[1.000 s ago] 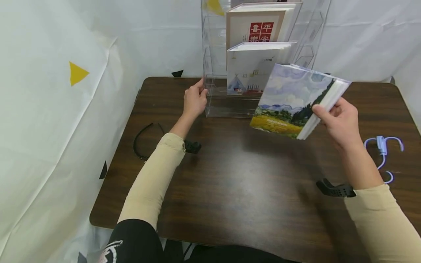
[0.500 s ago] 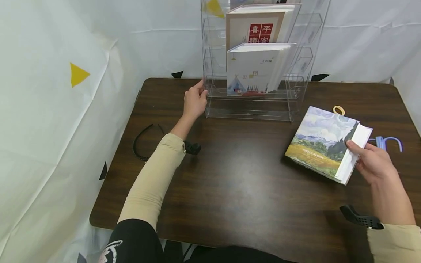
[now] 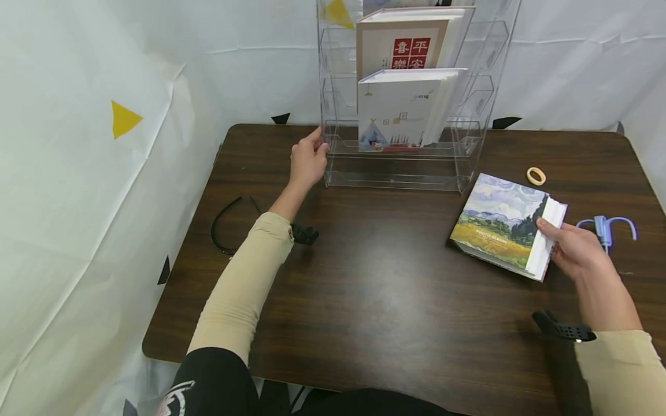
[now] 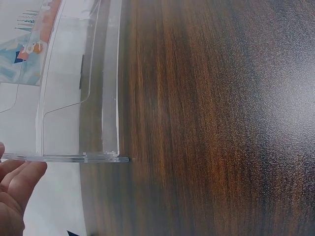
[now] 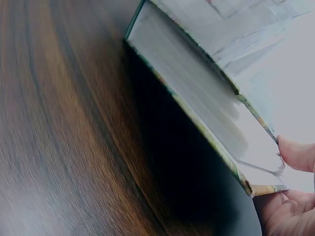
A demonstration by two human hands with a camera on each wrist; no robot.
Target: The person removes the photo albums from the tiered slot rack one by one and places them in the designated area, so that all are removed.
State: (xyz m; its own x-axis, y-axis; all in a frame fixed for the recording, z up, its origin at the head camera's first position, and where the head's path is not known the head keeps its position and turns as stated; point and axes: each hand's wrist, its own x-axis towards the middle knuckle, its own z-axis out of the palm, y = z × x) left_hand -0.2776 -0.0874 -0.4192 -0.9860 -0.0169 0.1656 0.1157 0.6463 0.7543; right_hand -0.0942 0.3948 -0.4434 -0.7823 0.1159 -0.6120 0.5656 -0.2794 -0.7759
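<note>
1. Head view shows the photo album (image 3: 499, 222) over the right part of the worktop (image 3: 374, 277), landscape cover up, near the pale-yellow ring (image 3: 529, 176) and to the right of the clear display rack (image 3: 343, 147).
2. Thumb on top and fingers beneath, the right grip (image 3: 578, 248) holds the album by its right side. The right wrist view shows that side raised above a deep shadow; I cannot tell whether the far corner touches the worktop.
3. With thumb and fingers, the left grip (image 3: 308, 160) pinches the rack's left side panel (image 4: 74, 159). The white book with a tent picture (image 3: 390, 112) and, behind it, the beige book with red characters (image 3: 374, 49) stand in the rack.
4. For a good hold, clasp both covers and the pages together; so thick an album could fan open.
5. Any lowering is best done slowly, far edge first, with the fingers drawn from below last.
6. Light, steady pressure on the panel should be enough; a tug could unsettle the books.
7. Mind the ring and the light-blue hooked item (image 3: 603, 231) beside the right grip: either, caught underneath, would make the album lie unevenly.
</note>
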